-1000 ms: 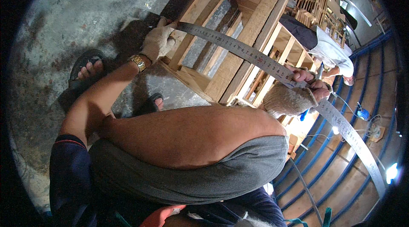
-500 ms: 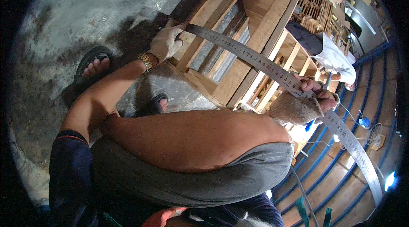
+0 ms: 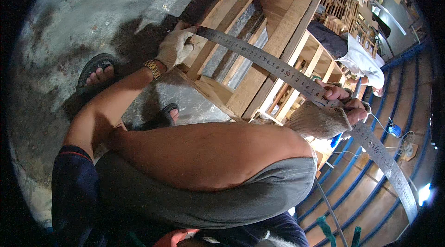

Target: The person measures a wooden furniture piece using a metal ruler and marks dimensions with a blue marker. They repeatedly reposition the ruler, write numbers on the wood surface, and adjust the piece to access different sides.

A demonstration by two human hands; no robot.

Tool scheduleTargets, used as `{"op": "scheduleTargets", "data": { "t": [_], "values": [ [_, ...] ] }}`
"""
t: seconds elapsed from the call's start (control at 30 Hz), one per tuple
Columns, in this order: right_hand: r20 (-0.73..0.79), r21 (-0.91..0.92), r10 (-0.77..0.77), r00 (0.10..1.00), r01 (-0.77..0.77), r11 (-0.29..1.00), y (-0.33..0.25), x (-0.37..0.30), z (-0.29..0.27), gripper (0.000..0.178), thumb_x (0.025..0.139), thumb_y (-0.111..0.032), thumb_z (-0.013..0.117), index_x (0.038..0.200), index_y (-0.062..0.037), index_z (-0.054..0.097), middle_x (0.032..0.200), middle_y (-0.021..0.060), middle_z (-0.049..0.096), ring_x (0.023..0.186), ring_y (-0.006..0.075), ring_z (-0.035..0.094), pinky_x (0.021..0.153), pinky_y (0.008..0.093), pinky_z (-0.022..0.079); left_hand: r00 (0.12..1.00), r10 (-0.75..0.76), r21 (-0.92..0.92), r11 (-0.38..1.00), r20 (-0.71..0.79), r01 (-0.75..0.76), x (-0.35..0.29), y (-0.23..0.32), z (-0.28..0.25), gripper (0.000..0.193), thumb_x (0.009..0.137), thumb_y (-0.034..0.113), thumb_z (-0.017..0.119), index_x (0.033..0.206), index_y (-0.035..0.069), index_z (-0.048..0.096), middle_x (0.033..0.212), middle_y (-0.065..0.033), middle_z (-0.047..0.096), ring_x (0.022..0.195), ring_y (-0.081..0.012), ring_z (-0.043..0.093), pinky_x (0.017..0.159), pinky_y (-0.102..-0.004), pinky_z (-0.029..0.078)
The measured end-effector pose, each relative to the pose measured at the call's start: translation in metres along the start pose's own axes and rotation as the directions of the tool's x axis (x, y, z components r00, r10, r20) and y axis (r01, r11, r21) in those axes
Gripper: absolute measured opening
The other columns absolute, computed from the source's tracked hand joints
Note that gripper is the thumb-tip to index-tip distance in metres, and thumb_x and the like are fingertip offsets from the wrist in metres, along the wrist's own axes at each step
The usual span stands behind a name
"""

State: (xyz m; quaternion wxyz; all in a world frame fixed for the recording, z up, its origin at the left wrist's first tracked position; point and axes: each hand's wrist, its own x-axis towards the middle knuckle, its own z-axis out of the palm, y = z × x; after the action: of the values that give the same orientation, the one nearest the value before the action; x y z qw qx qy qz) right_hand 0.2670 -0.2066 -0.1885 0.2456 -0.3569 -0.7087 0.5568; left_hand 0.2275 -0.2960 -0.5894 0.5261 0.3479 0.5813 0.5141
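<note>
The long steel ruler lies across the pale wooden frame — gloved left hand pinning its end, right hand gripping mid-length; press it flat and taut for a true reading.

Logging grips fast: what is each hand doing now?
Left hand: closed, pinning the steel ruler end to the wooden frame.
Right hand: closed on the ruler.

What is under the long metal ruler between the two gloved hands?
Under the metal ruler lies a wooden frame with slats; concrete floor shows through. The hands hide both held spots.
</note>
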Motion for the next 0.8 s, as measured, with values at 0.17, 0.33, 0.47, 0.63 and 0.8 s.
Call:
{"op": "scheduleTargets", "data": {
  "t": [0.17, 0.33, 0.47, 0.63, 0.8],
  "values": [
    [-0.072, 0.037, -0.080, 0.994, 0.083, 0.996, 0.000, -0.012, -0.017, 0.056, 0.104, -0.059, 0.045, 0.104, -0.0049, 0.063, 0.088, 0.0284, 0.070, 0.084, 0.0424, 0.071, 0.080, 0.0504, 0.062, 0.988, 0.128, -0.028, 0.991, -0.081, -0.130, 0.005, -0.008, 0.009, 0.047, 0.085, 0.009, 0.069, 0.132, 0.009, 0.066, 0.137, -0.0189, 0.055, 0.120, -0.0389, 0.060, 0.103, -0.0443, 0.051],
    [-0.448, -0.355, -0.345, 0.825, 0.190, 0.915, 0.018, -0.009, 0.021, 0.043, 0.105, -0.060, 0.041, 0.097, -0.0192, 0.050, 0.065, 0.0174, 0.063, 0.055, 0.0314, 0.065, 0.056, 0.0541, 0.062, 0.997, 0.082, -0.106, 0.991, -0.004, -0.082, 0.002, -0.011, 0.002, 0.051, 0.085, 0.008, 0.070, 0.136, 0.009, 0.063, 0.142, -0.0205, 0.052, 0.128, -0.0387, 0.056, 0.109, -0.0433, 0.047],
    [-0.482, -0.300, -0.355, 0.801, 0.230, 0.926, 0.023, -0.015, 0.014, 0.050, 0.106, -0.062, 0.035, 0.098, -0.0143, 0.046, 0.065, 0.0192, 0.063, 0.057, 0.0369, 0.068, 0.049, 0.0473, 0.062, 0.992, 0.126, 0.025, 0.992, -0.010, -0.126, 0.002, -0.011, 0.003, 0.052, 0.086, 0.009, 0.070, 0.137, 0.008, 0.063, 0.144, -0.0208, 0.052, 0.129, -0.0390, 0.055, 0.111, -0.0435, 0.047],
    [-0.521, -0.173, -0.287, 0.804, 0.229, 0.958, 0.023, -0.016, 0.013, 0.052, 0.106, -0.063, 0.031, 0.098, -0.0137, 0.042, 0.063, 0.0181, 0.064, 0.053, 0.0352, 0.069, 0.044, 0.0422, 0.060, 0.999, 0.051, -0.056, 0.997, 0.001, -0.051, 0.001, -0.006, 0.001, 0.051, 0.086, 0.006, 0.068, 0.137, 0.007, 0.062, 0.146, -0.0188, 0.051, 0.133, -0.0361, 0.054, 0.114, -0.0407, 0.044],
    [-0.493, -0.258, -0.357, 0.793, 0.258, 0.931, 0.028, -0.014, 0.019, 0.047, 0.106, -0.062, 0.036, 0.097, -0.0157, 0.042, 0.065, 0.0180, 0.064, 0.053, 0.0324, 0.069, 0.041, 0.0395, 0.058, 0.999, -0.003, -0.008, 1.000, 0.038, 0.003, 0.000, 0.004, -0.005, 0.052, 0.085, 0.005, 0.066, 0.137, 0.005, 0.061, 0.144, -0.0179, 0.051, 0.133, -0.0364, 0.053, 0.115, -0.0403, 0.043]
  ]
}}
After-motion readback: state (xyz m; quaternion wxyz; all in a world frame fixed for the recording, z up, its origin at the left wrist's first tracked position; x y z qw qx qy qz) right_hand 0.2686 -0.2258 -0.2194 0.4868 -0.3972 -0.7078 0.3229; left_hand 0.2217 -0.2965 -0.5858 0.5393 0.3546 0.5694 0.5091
